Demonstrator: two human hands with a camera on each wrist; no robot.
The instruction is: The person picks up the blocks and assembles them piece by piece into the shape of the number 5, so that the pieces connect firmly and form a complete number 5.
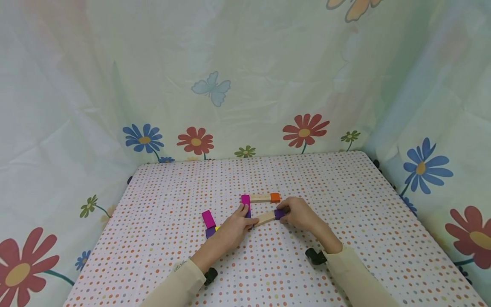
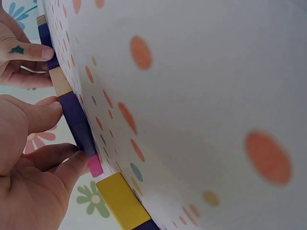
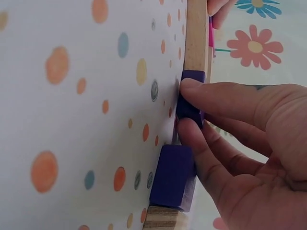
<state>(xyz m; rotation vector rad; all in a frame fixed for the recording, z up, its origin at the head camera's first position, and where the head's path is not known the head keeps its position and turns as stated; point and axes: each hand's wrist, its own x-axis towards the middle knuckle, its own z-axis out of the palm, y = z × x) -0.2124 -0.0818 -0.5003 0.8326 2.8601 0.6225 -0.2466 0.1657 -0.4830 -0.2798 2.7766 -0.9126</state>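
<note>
In the head view, my left hand (image 1: pixel 230 232) grips a purple block (image 2: pixel 73 111) below a magenta block (image 1: pixel 245 199), its thumb beside the near end of a plain wooden block (image 1: pixel 265 218). At that wooden block's other end, my right hand (image 1: pixel 301 214) pinches another purple block (image 1: pixel 279 214) between thumb and fingers. The right wrist view shows this purple block (image 3: pixel 192 98) end to end with the wood (image 3: pixel 196 36), and a separate purple block (image 3: pixel 172 176) close to the fingertips. A second plain wooden block (image 1: pixel 260 198) runs from the magenta block to an orange block (image 1: pixel 275 197).
Left of my left hand lie a magenta block (image 1: pixel 208 219), a purple block (image 1: pixel 210 232) and a yellow block (image 1: pixel 217 228), partly covered by the hand in the head view. The dotted table (image 1: pixel 172 187) meets flowered curtains (image 1: pixel 261 115) at its back and sides.
</note>
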